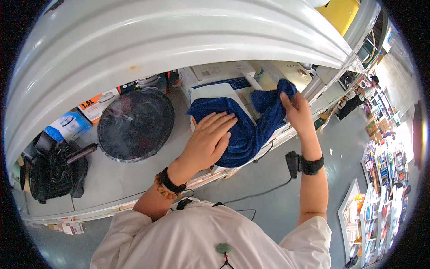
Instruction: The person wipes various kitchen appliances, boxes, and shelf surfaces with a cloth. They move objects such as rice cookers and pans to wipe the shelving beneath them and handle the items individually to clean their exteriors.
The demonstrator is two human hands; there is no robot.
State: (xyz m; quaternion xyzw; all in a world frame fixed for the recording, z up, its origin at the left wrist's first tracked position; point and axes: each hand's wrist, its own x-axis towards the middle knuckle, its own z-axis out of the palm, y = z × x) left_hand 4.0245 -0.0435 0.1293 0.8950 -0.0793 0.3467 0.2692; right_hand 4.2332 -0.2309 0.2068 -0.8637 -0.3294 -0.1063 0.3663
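A dark blue cloth (244, 143) lies draped over a white box (219, 92) on the shelf in front of me. My left hand (208, 136) rests flat on the cloth, fingers stretched out over its left part. Higher up and to the right, my right hand (296, 110) pinches a bunched end of the same cloth, lifted above the box's right side. Between the two hands the cloth hangs in folds past the shelf's front edge.
A round black pan-like disc (135, 125) in clear wrap stands left of the cloth. Further left are black pans (53, 175) and small appliance boxes (68, 125). An upper white shelf (179, 36) overhangs everything. Away to the right, a person (358, 98) stands in the aisle near stocked shelves (371, 215).
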